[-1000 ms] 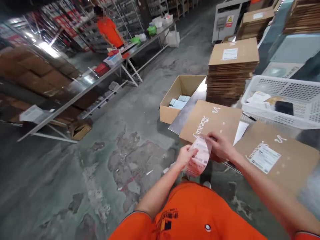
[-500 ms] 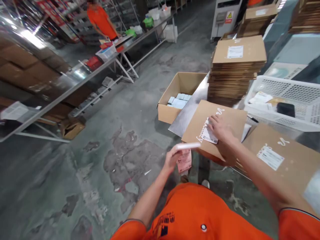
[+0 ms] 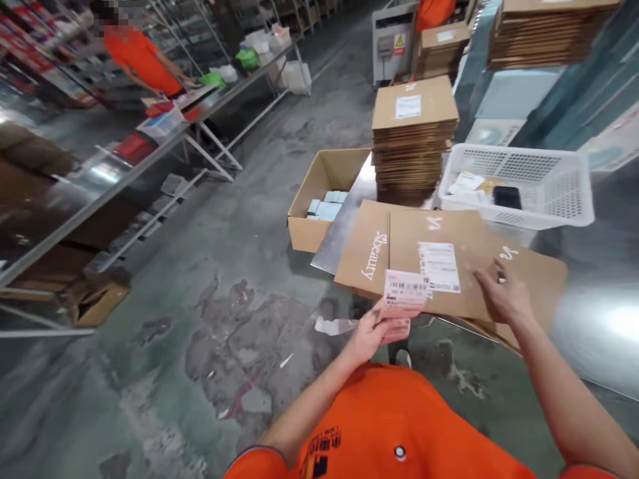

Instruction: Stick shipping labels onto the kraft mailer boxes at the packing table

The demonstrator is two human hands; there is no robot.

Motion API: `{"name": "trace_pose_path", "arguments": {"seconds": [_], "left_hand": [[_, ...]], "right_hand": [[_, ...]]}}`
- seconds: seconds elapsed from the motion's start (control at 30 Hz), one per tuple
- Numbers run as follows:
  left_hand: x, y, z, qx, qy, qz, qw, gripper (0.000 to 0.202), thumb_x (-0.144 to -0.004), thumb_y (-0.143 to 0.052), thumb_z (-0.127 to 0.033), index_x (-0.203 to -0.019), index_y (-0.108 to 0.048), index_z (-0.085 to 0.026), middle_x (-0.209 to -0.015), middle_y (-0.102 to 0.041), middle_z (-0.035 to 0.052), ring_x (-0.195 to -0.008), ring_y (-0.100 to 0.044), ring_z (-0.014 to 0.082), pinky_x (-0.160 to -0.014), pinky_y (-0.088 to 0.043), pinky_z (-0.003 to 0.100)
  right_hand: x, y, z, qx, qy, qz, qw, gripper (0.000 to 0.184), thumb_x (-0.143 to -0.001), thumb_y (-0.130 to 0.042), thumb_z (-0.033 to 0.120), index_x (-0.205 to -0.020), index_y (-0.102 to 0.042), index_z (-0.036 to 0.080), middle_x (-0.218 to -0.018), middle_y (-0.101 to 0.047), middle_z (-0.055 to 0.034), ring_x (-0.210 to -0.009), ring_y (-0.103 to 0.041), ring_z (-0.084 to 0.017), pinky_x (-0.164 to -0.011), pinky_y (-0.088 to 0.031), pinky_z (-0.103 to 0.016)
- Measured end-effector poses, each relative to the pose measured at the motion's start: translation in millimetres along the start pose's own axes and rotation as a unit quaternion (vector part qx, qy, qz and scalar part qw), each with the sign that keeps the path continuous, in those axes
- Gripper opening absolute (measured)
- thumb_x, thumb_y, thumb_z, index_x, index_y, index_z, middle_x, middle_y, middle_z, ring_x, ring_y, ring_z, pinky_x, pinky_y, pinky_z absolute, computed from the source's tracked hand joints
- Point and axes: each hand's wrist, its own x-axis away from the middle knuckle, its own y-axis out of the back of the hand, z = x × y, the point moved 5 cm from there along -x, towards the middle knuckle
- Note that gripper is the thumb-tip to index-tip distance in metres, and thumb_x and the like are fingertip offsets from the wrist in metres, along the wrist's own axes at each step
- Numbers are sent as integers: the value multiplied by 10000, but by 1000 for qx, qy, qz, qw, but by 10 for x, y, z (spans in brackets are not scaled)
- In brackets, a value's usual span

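My left hand (image 3: 370,332) is closed on a strip of pink and white shipping labels (image 3: 403,301), held just in front of the table edge. My right hand (image 3: 503,298) rests with fingers spread on a flat brown cardboard box (image 3: 379,253) printed "beauty". A white shipping label (image 3: 439,266) is stuck on top of that box, left of my right hand. The box lies on a metal table (image 3: 594,319), over another flat box.
A tall stack of flat cartons (image 3: 413,143) and a white plastic basket (image 3: 539,183) stand behind the box. An open carton (image 3: 319,193) sits on the floor to the left. Another person in orange (image 3: 142,56) works at a long table far left.
My right hand pressed a white label onto the box and slid right. My left hand kept the label strip and moved right. The labelled box now lies over the one beside it.
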Motion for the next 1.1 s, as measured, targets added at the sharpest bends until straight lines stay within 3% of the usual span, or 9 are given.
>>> {"name": "trace_pose_path", "arguments": {"seconds": [0.13,0.23,0.37,0.47,0.57,0.7,0.83,0.93,1.1], "left_hand": [[-26,-200,202,-11,58,-15,998,416,-743,-713,-497,-947,-751,-136,-907,-732,75,-833,-648,200,-802,-531,328],[-45,-232,304,-18,108,-24,994,441,-676,-737,-538,-815,-733,-120,-676,-645,22,-635,-540,135,-631,-457,269],[-15,-328,289,-35,120,2,992,478,-680,-723,-549,-891,-738,-121,-662,-603,-3,-596,-462,100,-583,-373,236],[26,-346,244,-73,107,22,991,481,-733,-687,-550,-956,-740,-127,-770,-655,22,-667,-506,119,-642,-397,249],[78,-247,131,-55,95,24,994,558,-693,-737,-564,-1042,-720,-129,-946,-701,79,-824,-595,180,-760,-455,292],[90,-18,-255,30,7,-41,999,855,-567,-868,-409,-1344,-557,-234,-1353,-586,105,-1157,-564,242,-935,-445,314],[-63,161,-503,-7,-41,-164,986,394,-642,-794,-405,-922,-694,-146,-920,-693,51,-832,-599,164,-748,-460,259],[-239,248,-394,-46,-23,-198,979,366,-671,-738,-473,-622,-594,-140,-586,-539,-32,-590,-457,94,-574,-367,226],[-324,504,211,3,90,-177,980,438,-561,-807,-506,-689,-627,-128,-590,-560,-32,-560,-451,90,-543,-333,226]], "right_hand": [[208,429,-1101,10,-117,-79,990,818,-822,-414,735,-1396,-518,161,-1309,-565,-289,-1212,-554,-437,-944,-453,-557],[356,567,-1381,93,-170,-96,976,701,-793,-443,720,-1279,-592,237,-1294,-547,-316,-1196,-538,-491,-859,-442,-636],[462,548,-418,52,74,-123,988,842,-783,-486,675,-1383,-488,85,-1409,-457,-310,-1290,-452,-468,-985,-401,-643],[610,256,562,-144,243,88,955,746,-794,-568,607,-1401,-481,183,-1330,-574,-168,-1063,-622,-299,-877,-528,-456],[794,-35,1140,-193,286,214,914,445,-815,-580,569,-1037,-673,194,-909,-697,-71,-770,-623,-204,-681,-511,-325],[982,-342,1388,-225,287,257,895,411,-856,-531,566,-791,-660,182,-690,-641,-29,-642,-556,-162,-587,-425,-272],[1136,-513,1542,-208,326,244,889,397,-875,-527,547,-818,-673,182,-714,-651,-34,-666,-566,-167,-604,-414,-272],[1060,-605,1622,-176,346,208,898,383,-886,-533,538,-820,-670,187,-731,-648,-40,-683,-572,-171,-627,-416,-280],[306,-744,1645,-113,310,88,940,418,-925,-481,550,-828,-657,183,-828,-666,-83,-752,-581,-204,-691,-434,-314]]}}
